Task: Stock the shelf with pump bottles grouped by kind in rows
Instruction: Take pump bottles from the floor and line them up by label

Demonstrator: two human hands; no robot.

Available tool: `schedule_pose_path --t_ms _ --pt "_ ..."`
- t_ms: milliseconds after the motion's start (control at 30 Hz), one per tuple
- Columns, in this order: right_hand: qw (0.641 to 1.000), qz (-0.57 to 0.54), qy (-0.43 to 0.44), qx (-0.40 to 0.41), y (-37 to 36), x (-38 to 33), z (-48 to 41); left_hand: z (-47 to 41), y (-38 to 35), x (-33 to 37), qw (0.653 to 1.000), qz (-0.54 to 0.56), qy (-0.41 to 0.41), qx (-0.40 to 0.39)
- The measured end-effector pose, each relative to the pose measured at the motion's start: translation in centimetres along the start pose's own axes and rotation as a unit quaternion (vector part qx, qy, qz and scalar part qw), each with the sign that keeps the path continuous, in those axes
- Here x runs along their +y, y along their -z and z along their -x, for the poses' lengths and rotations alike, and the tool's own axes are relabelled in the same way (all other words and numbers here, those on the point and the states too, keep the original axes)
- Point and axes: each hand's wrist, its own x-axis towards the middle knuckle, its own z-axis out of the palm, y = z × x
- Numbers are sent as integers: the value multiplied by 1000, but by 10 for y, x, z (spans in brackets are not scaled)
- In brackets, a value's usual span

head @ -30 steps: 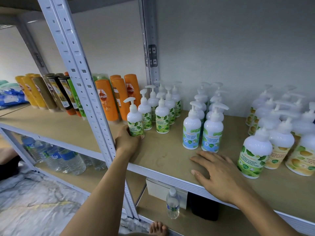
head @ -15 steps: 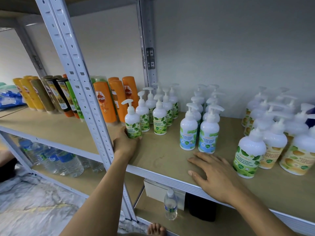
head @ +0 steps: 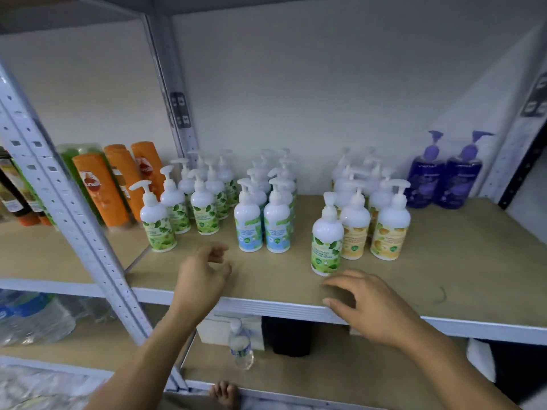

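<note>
Head view: nothing is gripped; both hands are loose, the left hand [head: 204, 273] hovering over the shelf board [head: 473, 276], the right hand [head: 376, 306] spread at its front edge. Just beyond the right hand a green-leaf pump bottle [head: 327, 241] stands before the yellow-label bottles [head: 389, 232]. It is best grasped round its smooth, rounded plastic body, not the thin neck, and set beside the green-leaf row [head: 158, 226].

Stockroom or shop storage, metal slotted shelving [head: 74, 214], rows of pump bottles [head: 248, 220], shampoo bottles [head: 100, 193], bottled water [head: 29, 318]
</note>
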Motion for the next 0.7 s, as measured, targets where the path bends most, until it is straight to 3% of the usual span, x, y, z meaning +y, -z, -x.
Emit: schedule_pose_path --t_ms 133,233,433,700 --pt "996 10 -66 57 10 34 4 21 -50 46 988 96 -5 -121" --pt "993 15 -81 83 11 50 -1 27 -89 74 981 121 -17 -151" --pt "990 43 -74 110 8 51 -9 29 -139 105 987 113 -21 -111" --pt "989 59 -78 111 6 53 -13 21 -149 107 989 131 -22 -64"
